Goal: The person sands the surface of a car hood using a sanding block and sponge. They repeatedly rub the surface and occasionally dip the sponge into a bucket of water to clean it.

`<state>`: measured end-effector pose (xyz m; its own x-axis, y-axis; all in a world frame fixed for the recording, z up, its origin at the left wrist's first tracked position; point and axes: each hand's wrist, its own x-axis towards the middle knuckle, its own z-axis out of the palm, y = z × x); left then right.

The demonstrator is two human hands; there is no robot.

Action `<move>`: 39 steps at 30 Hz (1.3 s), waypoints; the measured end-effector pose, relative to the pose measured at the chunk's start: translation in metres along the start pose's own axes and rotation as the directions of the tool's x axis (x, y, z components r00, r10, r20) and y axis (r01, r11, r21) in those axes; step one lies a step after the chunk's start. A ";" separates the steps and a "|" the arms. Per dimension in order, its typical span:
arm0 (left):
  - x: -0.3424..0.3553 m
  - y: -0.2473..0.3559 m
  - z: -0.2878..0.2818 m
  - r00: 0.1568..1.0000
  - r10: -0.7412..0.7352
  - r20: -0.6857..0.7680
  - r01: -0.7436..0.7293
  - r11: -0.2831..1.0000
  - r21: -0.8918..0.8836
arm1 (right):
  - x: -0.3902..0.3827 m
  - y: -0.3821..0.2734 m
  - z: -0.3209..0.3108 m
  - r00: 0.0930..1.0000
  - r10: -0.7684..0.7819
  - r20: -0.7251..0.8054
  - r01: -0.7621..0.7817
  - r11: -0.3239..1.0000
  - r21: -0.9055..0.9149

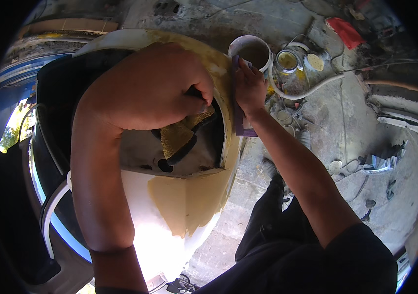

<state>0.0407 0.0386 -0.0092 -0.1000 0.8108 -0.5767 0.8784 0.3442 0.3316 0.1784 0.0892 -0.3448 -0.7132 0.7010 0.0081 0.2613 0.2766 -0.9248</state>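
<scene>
My left hand (165, 90) reaches over the opening of a white body panel with tan filler (184, 201), its fingers curled on something dark that it mostly hides. Just below those fingers are dark pieces with yellow, rough-textured faces (174, 139) inside the opening. My right hand (249, 90) grips a long purple sanding block (241, 125), held lengthwise against the outer right side of the panel's filler-smeared rim (227, 161).
A white bucket (249, 45) stands beyond my right hand, beside an open tin (287, 61), a pale hose (316, 87) and cables on the stained concrete floor (341, 122). A red item (344, 32) lies farther back. Dark trim (13, 206) is at left; my legs show below.
</scene>
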 end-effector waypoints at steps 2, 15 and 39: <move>0.001 -0.001 -0.001 0.999 -0.033 0.032 0.033 0.999 -0.001 | -0.002 -0.007 -0.004 0.996 -0.082 -0.023 0.081 0.996 -0.040; 0.000 -0.002 -0.001 1.000 -0.023 0.009 0.023 1.000 -0.021 | 0.008 -0.001 -0.006 0.975 -0.222 -0.018 0.222 0.975 0.025; 0.002 -0.001 0.002 0.999 0.036 -0.024 -0.036 0.999 -0.024 | -0.017 0.013 -0.014 0.996 -0.084 -0.031 0.082 0.995 -0.057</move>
<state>0.0412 0.0386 -0.0121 -0.0799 0.8338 -0.5462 0.8700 0.3258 0.3700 0.2028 0.0896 -0.3516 -0.7120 0.6954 0.0974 0.2386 0.3700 -0.8978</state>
